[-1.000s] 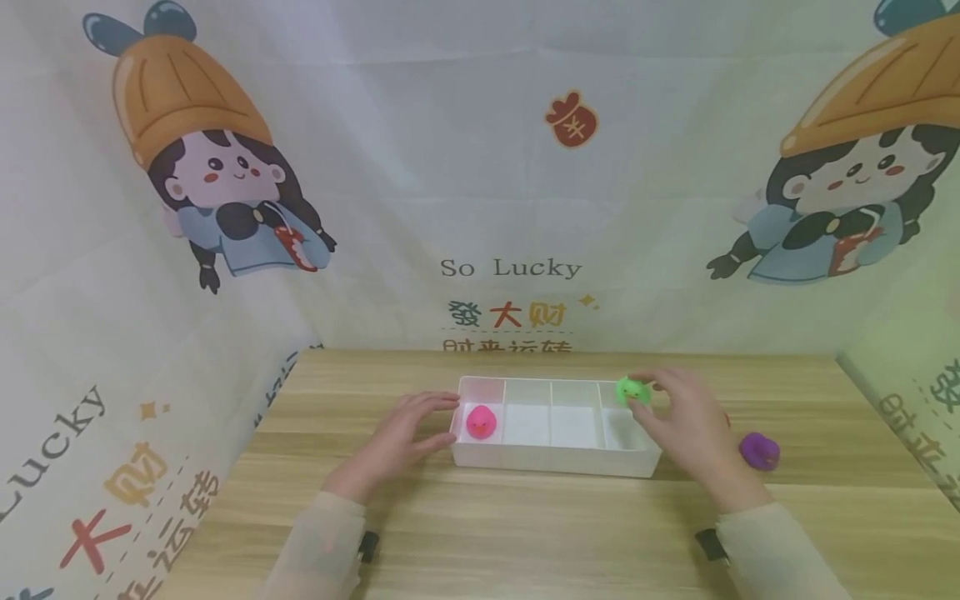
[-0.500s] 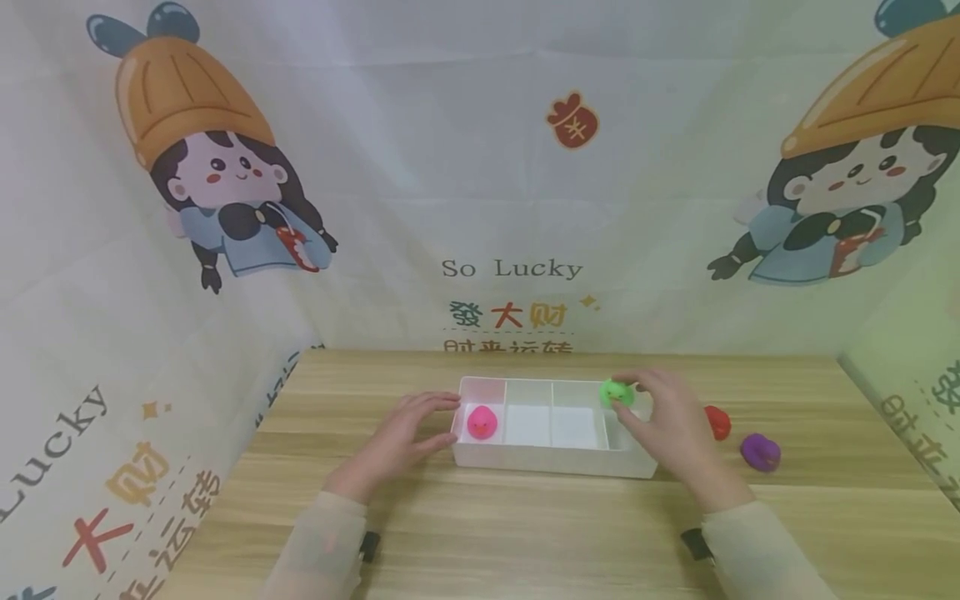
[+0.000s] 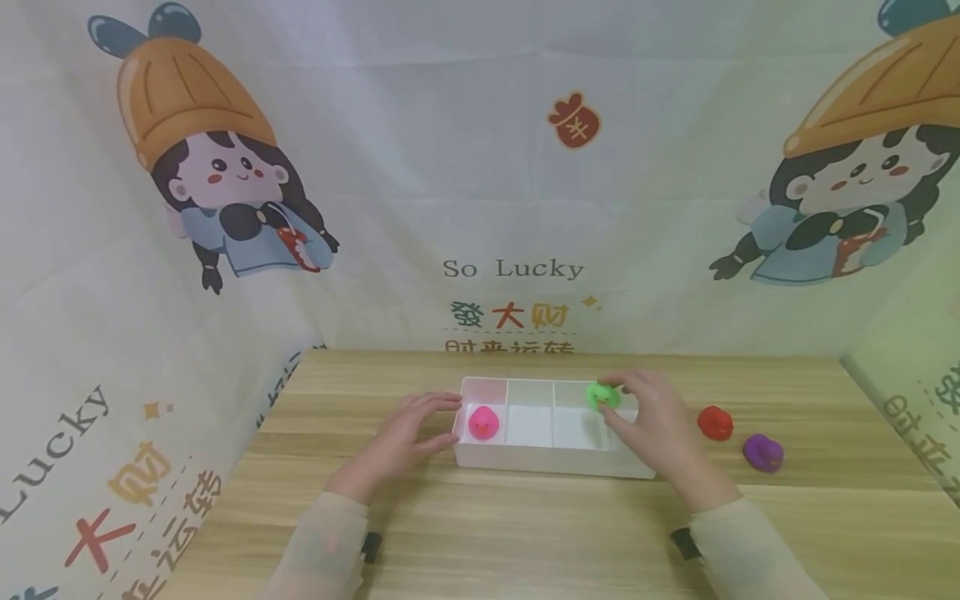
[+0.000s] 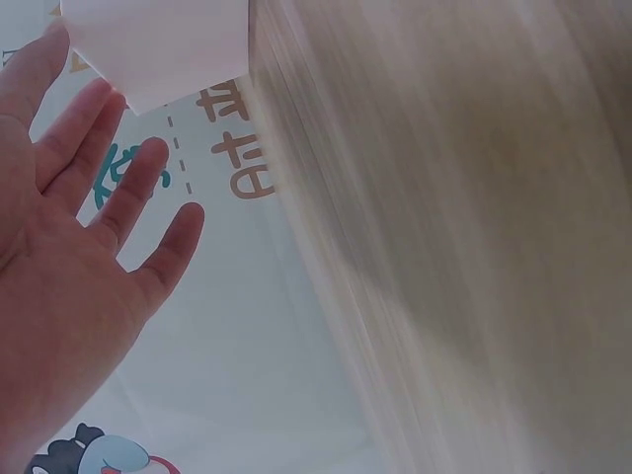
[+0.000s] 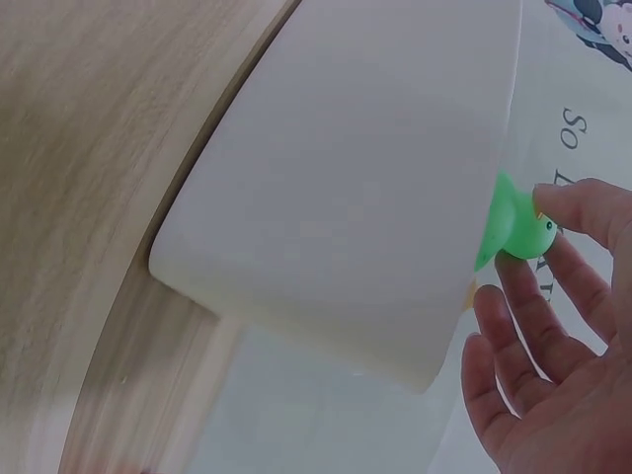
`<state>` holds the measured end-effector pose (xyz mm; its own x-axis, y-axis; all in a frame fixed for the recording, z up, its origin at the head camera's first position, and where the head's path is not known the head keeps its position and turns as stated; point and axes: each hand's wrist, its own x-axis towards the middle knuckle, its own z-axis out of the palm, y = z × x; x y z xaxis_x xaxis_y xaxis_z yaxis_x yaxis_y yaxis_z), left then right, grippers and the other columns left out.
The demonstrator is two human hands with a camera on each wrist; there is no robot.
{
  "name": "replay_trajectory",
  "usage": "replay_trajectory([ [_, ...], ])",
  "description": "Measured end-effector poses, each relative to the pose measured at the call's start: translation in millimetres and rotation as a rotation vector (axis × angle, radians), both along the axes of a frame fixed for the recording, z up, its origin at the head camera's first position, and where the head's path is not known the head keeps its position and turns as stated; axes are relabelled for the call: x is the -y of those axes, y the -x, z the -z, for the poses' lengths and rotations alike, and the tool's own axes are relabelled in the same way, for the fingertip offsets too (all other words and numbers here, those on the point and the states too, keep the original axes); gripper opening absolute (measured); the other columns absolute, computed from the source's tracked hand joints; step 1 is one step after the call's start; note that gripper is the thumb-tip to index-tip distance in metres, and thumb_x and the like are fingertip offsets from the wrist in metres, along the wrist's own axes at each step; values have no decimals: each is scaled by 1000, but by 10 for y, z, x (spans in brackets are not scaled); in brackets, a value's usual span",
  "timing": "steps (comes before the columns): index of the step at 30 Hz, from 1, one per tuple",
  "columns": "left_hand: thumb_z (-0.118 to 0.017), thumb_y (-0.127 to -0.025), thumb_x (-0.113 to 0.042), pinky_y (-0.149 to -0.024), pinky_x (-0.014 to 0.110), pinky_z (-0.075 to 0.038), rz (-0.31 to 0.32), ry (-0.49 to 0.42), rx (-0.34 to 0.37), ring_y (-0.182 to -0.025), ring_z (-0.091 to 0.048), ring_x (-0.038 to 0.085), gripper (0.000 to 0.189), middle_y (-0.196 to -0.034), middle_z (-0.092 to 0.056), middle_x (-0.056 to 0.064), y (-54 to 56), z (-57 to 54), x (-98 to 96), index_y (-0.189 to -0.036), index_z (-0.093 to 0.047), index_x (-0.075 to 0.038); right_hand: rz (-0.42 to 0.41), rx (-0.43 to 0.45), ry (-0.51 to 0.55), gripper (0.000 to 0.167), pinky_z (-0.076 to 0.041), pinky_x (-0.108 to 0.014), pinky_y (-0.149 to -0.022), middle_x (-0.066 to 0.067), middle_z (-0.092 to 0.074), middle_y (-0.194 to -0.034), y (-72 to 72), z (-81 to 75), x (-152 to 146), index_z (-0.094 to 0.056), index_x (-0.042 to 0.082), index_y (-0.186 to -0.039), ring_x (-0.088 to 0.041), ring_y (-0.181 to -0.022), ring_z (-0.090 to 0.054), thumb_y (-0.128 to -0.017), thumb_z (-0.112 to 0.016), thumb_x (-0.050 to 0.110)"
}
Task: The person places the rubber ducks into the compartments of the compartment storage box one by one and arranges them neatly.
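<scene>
A white box with compartments (image 3: 555,460) stands on the wooden table. In its leftmost compartment sits a pink rubber duck (image 3: 483,423). My right hand (image 3: 651,425) pinches a green rubber duck (image 3: 602,395) by its head, between thumb and fingers, over the right part of the box. The right wrist view shows the green duck (image 5: 509,225) at the box's rim, its lower part hidden behind the wall. My left hand (image 3: 401,433) is at the box's left end, thumb and fingers spread; in the left wrist view its fingers (image 4: 128,197) are mostly straight, some fingertips at the box.
To the right of the box, a red rubber duck (image 3: 716,423) and a purple rubber duck (image 3: 763,452) lie on the table (image 3: 525,533). A printed cloth (image 3: 390,217) hangs behind the table and along both sides.
My right hand has carried the green duck leftward over the box, away from its right end. The red duck, mostly hidden before, now shows fully. My left hand stays at the box's left end.
</scene>
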<state>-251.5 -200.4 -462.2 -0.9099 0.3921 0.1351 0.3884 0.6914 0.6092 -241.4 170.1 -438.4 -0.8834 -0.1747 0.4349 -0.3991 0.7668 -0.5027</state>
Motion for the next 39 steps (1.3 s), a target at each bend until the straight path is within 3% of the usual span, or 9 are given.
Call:
replay_trajectory([
  [39,-76,-95,-22,-124,61,-30,1,0,-2,-149,-41,33,51,-155,-53,5,-4,-13,-3,-143,-60,-12,-62,5,15,31,-54,-52,-100,-7,-71,-122,31,10,292,-72,13,-117,-28,-113,-64,-88,-81,19],
])
